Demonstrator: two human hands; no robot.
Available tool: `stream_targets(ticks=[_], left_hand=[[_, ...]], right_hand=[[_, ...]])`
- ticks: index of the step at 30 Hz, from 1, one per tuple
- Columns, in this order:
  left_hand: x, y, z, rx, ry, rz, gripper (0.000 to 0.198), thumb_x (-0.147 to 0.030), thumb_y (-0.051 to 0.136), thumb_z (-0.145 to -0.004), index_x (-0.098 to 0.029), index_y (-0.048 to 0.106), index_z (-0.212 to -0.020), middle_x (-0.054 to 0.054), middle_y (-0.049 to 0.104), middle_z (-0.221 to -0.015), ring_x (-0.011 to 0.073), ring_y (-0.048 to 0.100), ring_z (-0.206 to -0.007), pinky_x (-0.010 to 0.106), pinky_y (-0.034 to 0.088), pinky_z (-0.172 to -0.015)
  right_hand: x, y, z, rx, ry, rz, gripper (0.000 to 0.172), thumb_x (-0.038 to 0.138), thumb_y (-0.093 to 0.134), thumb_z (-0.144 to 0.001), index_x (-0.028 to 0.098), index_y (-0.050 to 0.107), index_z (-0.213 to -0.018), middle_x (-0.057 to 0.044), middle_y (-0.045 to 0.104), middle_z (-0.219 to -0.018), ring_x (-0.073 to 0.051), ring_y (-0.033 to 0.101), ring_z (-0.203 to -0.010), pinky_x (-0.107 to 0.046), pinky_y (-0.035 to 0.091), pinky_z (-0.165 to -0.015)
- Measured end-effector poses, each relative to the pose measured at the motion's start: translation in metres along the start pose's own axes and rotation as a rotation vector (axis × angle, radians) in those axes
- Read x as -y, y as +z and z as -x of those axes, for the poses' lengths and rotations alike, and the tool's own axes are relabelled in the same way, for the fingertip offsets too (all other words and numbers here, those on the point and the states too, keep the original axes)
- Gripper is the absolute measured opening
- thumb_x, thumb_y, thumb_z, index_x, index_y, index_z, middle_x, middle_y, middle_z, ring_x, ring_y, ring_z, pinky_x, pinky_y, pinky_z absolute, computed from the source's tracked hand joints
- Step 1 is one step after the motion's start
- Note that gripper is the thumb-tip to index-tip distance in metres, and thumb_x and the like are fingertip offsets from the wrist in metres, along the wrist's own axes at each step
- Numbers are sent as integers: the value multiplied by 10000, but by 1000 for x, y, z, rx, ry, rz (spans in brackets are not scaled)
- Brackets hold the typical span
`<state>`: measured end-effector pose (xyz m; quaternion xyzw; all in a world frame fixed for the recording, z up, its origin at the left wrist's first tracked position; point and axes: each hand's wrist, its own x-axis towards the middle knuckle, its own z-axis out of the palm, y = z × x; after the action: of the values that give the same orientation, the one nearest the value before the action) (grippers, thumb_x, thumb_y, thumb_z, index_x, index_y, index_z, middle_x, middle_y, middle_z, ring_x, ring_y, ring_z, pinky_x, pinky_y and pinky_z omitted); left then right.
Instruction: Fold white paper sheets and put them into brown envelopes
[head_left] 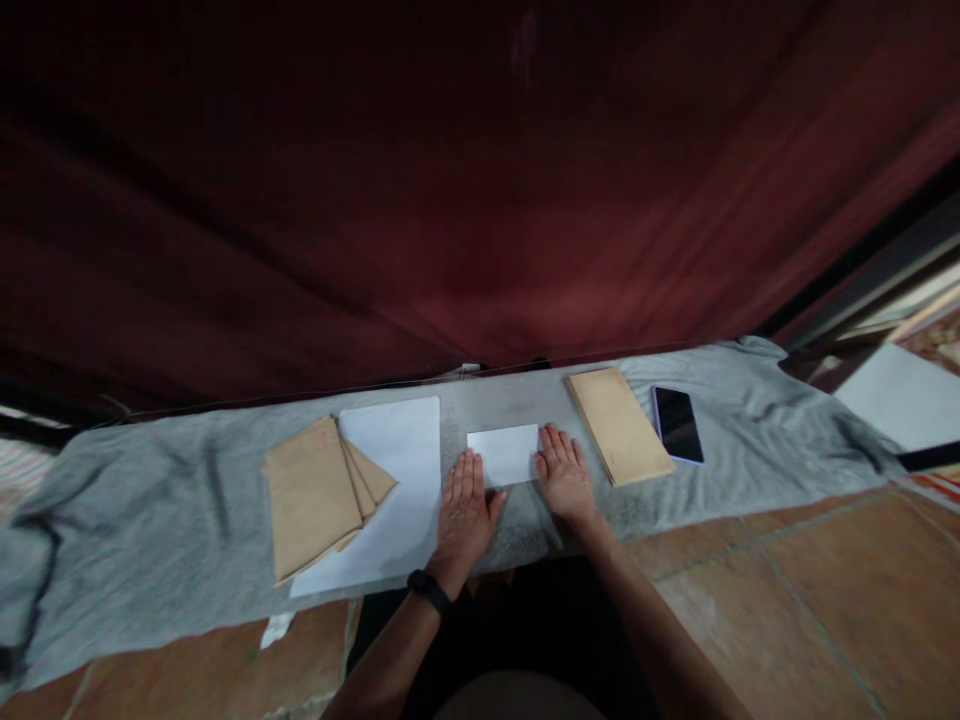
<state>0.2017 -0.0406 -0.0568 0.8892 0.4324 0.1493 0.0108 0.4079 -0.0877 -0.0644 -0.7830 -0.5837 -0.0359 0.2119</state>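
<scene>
Small folded white paper (pixel 503 454) on grey cloth (pixel 150 540), left hand (pixel 463 512) flat, fingers spread, at its 8 o'clock edge, right hand (pixel 564 475) flat at 3 o'clock, brown envelopes (pixel 315 495) further at 9 o'clock, phone (pixel 678 424) at 2 o'clock

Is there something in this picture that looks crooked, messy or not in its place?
Mildly, yes. The brown paper envelopes left of the left hand lie fanned and askew on a white sheet, unlike the squared brown envelope stack by the right hand. A small white scrap lies at the edge of the wrinkled grey cloth.
</scene>
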Motion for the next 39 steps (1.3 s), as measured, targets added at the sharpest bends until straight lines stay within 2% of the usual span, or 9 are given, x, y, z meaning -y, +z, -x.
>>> stream_targets(ticks=[2, 7, 9, 15, 17, 20, 24, 31, 39], left_hand=[[-1, 0, 0, -10, 6, 3, 735, -504, 355, -1025, -12, 224, -1555, 254, 327, -1595, 332, 255, -1515, 516, 341, -1191], [0, 1, 0, -33, 23, 26, 708, -462, 365, -1026, -26, 207, -1561, 250, 318, -1600, 329, 242, -1520, 522, 353, -1182], [3, 2, 1, -33, 29, 30, 690, -442, 362, -1029, -21, 218, -1556, 253, 325, -1597, 326, 244, -1519, 518, 352, -1184], [0, -3, -3, -46, 31, 49, 620, -391, 328, -1044, -58, 250, -1560, 220, 370, -1584, 313, 265, -1514, 550, 334, -1192], [-11, -7, -10, -21, 90, 77, 592, -382, 325, -1048, -83, 283, -1557, 186, 373, -1593, 288, 263, -1518, 528, 322, -1208], [-34, -9, -24, 80, 240, 137, 541, -372, 311, -1057, -121, 360, -1534, 128, 397, -1592, 238, 293, -1510, 470, 329, -1219], [-52, -3, -43, 155, 328, 162, 516, -382, 290, -1064, -143, 432, -1499, 104, 437, -1570, 232, 335, -1492, 478, 319, -1221], [-53, 11, -69, 125, 307, 138, 524, -400, 292, -1060, -167, 417, -1512, 85, 419, -1583, 221, 313, -1502, 480, 283, -1231], [-57, 22, -90, 150, 229, 83, 582, -440, 264, -1053, -129, 395, -1527, 106, 407, -1588, 249, 294, -1509, 488, 277, -1228]], right_hand=[[-1, -6, 6, 13, -19, -32, 523, 302, 332, -1056, 129, 367, -1548, -138, 413, -1576, -272, 361, -1478, -494, 308, -1197], [2, -24, 37, 103, -259, -107, 504, 303, 386, -1048, 186, 395, -1538, -96, 457, -1555, -242, 419, -1446, -488, 316, -1212], [4, -30, 49, 110, -292, -102, 507, 297, 404, -1046, 188, 391, -1540, -93, 473, -1544, -241, 444, -1429, -491, 308, -1218], [10, -36, 57, 45, -234, -90, 491, 262, 439, -1033, 187, 432, -1518, -82, 512, -1515, -224, 491, -1393, -451, 295, -1232], [11, -36, 55, 34, -223, -98, 478, 263, 440, -1031, 190, 457, -1503, -77, 531, -1499, -219, 500, -1385, -443, 290, -1234], [12, -36, 54, 42, -215, -114, 463, 262, 438, -1027, 192, 488, -1482, -77, 551, -1482, -216, 512, -1374, -444, 288, -1232], [11, -37, 54, 65, -210, -137, 463, 251, 458, -1010, 199, 508, -1468, -81, 555, -1478, -223, 505, -1380, -449, 306, -1221], [12, -40, 51, 79, -171, -157, 444, 275, 484, -1012, 210, 531, -1449, -81, 622, -1409, -224, 529, -1357, -450, 305, -1219], [14, -41, 50, 74, -165, -170, 425, 263, 472, -1011, 188, 560, -1420, -80, 603, -1433, -235, 517, -1366, -455, 291, -1223]])
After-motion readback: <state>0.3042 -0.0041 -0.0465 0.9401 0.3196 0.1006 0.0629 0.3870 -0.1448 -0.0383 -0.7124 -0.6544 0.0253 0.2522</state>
